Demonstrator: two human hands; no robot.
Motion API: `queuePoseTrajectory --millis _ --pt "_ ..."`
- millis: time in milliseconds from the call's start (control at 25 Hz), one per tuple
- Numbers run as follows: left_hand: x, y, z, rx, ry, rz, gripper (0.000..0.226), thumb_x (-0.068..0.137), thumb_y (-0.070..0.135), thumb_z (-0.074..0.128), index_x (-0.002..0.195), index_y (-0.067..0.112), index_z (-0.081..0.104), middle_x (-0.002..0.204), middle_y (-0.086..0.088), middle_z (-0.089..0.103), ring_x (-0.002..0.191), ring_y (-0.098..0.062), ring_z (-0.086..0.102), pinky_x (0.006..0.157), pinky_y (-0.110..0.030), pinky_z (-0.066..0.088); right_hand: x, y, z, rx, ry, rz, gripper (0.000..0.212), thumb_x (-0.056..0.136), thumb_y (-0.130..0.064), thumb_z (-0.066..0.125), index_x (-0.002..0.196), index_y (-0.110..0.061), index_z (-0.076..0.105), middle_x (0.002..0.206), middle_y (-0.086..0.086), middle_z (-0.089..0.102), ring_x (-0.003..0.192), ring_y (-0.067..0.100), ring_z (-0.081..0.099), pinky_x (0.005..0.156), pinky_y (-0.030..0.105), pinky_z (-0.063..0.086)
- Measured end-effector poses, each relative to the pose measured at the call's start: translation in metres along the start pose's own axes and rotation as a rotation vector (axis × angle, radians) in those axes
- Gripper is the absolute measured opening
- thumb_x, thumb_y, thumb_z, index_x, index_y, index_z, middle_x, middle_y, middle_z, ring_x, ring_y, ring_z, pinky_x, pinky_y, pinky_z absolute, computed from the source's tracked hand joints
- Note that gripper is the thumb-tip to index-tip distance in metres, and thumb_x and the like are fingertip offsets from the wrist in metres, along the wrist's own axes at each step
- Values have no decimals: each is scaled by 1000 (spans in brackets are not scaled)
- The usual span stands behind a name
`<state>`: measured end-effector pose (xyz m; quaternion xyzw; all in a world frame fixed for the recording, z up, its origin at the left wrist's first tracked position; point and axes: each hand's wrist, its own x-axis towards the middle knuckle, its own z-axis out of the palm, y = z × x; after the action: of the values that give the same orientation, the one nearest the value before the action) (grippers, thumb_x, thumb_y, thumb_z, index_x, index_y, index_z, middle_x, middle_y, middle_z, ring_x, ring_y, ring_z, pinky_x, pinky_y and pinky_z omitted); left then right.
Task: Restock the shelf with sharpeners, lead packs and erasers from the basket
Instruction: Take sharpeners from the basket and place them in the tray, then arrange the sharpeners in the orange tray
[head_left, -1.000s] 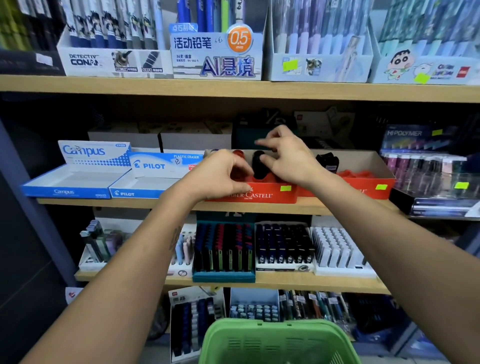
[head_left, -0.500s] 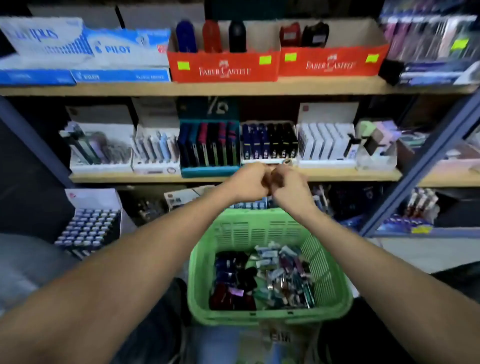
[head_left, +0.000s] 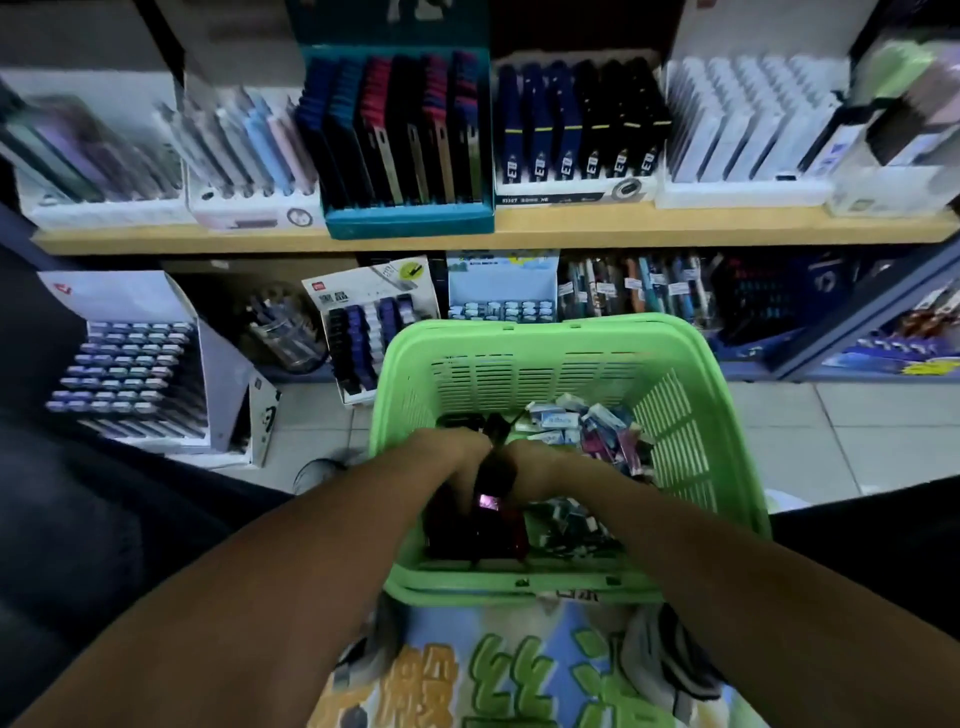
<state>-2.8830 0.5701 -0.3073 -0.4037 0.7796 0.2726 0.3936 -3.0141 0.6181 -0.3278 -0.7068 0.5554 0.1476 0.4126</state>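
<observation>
A green plastic basket (head_left: 519, 332) sits in front of me on a printed bag. In it lie white and blue erasers (head_left: 558, 415), pink and purple lead packs (head_left: 608, 441) and dark red and black sharpeners (head_left: 467, 538). Both my hands reach down into the pile, side by side. My left hand (head_left: 457, 457) is over the dark sharpeners. My right hand (head_left: 543, 467) is just to its right. A dark item (head_left: 496, 475) shows between them. Their fingers point down into the goods and are hidden, so any hold is unclear.
A wooden shelf board (head_left: 571, 223) above the basket carries a teal display box (head_left: 410, 218) and white trays of packs. Lower down stand more display boxes, one at the left (head_left: 130, 364) on the tiled floor (head_left: 831, 431). The printed bag (head_left: 519, 675) lies under the basket.
My hands left the red sharpener boxes on the upper shelf, came down together above the basket, and now are inside it among the goods. My view has tilted downward.
</observation>
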Motion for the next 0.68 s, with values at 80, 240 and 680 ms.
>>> queuePoseTrajectory --millis 80,240,680 --pt "10 -4 14 23 -81 -50 42 65 23 85 102 19 65 113 -11 69 96 -31 67 83 -36 53 18 0 20 2 -81 -4 51 78 -23 80 125 -12 63 122 12 66 107 29 64 84 27 47" --pt "20 -2 34 24 -112 -27 57 71 21 87 122 13 62 121 -9 65 107 -29 65 82 -30 47 34 4 41 -33 -61 -27 70 68 -27 86 131 -14 58 129 12 61 112 31 62 93 38 53" --pt "18 -6 42 -190 -49 -36 57 77 16 82 128 17 57 124 -5 63 104 -26 66 63 -27 46 33 4 57 753 -291 138 35 78 -4 82 106 -18 65 99 0 69 88 18 69 66 27 60"
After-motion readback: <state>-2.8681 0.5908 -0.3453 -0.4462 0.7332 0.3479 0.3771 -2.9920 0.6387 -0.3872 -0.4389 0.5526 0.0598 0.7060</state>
